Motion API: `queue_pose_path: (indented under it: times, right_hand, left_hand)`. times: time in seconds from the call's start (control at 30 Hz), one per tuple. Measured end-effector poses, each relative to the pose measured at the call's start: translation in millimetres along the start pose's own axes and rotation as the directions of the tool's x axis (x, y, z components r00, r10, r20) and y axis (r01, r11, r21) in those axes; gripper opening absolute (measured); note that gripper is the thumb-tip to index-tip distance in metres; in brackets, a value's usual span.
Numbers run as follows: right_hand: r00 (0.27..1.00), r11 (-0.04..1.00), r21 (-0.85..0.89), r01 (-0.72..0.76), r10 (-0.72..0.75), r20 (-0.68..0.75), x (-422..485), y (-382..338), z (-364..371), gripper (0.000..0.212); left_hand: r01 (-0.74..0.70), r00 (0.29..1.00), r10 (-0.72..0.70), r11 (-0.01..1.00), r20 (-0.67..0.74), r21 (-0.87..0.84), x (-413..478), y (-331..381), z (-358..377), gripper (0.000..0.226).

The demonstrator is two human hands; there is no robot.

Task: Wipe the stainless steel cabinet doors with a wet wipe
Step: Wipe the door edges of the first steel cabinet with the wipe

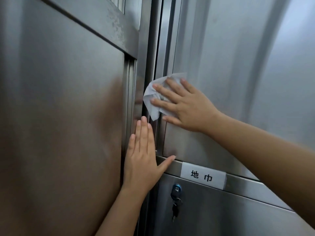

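the right hand (185, 106) lies flat with its fingers spread wide. it presses a white wet wipe (152, 108) on the left edge of the top right door (230, 65). the arm comes in from the right side. the left hand (144, 157) is flat too, fingers close together and pointing up, thumb sticking out to the right. it rests on the metal post (144, 48) between the doors, just below the wipe, and holds nothing.

a big shiny left door (59, 99) fills the left side. under the top right door is a bar with a white label (202, 177). the left thumb touches that bar. below it, a lower door (221, 215) has a blue lock (177, 189) with keys (175, 208) hanging down.

part of the scrunched wipe is hidden under the right fingers. both arms are cut off at the picture's edge. the keys are too small to see well.
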State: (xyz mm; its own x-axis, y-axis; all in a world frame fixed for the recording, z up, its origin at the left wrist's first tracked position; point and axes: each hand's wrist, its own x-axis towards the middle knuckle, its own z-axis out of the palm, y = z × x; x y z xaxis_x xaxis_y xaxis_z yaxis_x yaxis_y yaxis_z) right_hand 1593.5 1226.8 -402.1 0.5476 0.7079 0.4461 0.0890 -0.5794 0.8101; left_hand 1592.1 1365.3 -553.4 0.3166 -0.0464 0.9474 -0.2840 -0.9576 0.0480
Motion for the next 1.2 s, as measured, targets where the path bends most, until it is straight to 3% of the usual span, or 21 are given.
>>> queue_pose_path:
  times: [0.1,0.2,0.3,0.6,0.9,1.2]
  right_hand:
    - [1.000,1.000,-0.007,-0.031,0.031,-0.004,0.2,9.5,-3.8,0.060]
    - [0.997,0.996,0.040,-0.082,0.082,0.000,-0.2,20.4,-14.6,0.059]
    - [0.991,0.990,0.053,-0.134,0.136,-0.017,2.4,33.1,-25.7,0.057]
    - [0.972,0.973,-0.005,-0.233,0.232,-0.028,36.8,63.0,-36.5,0.057]
    - [0.924,0.926,0.023,-0.377,0.378,-0.062,89.0,109.2,-62.8,0.058]
    - [0.851,0.858,0.089,-0.507,0.514,-0.107,125.4,134.1,-74.8,0.062]
  left_hand:
    - [0.017,0.997,-0.019,0.999,-0.070,-0.037,22.0,0.7,-6.5,0.089]
    - [0.062,0.997,-0.064,0.996,-0.030,-0.070,49.6,6.9,-21.1,0.091]
    - [0.028,0.999,-0.028,1.000,0.039,-0.006,69.7,10.8,-34.1,0.091]
    - [0.027,0.999,-0.023,0.986,-0.028,0.162,126.0,5.0,-38.0,0.090]
    - [0.101,0.993,-0.106,0.991,-0.053,-0.088,165.4,14.6,-42.3,0.101]
    - [0.052,0.994,-0.059,0.996,-0.088,-0.071,163.0,14.6,-40.1,0.099]
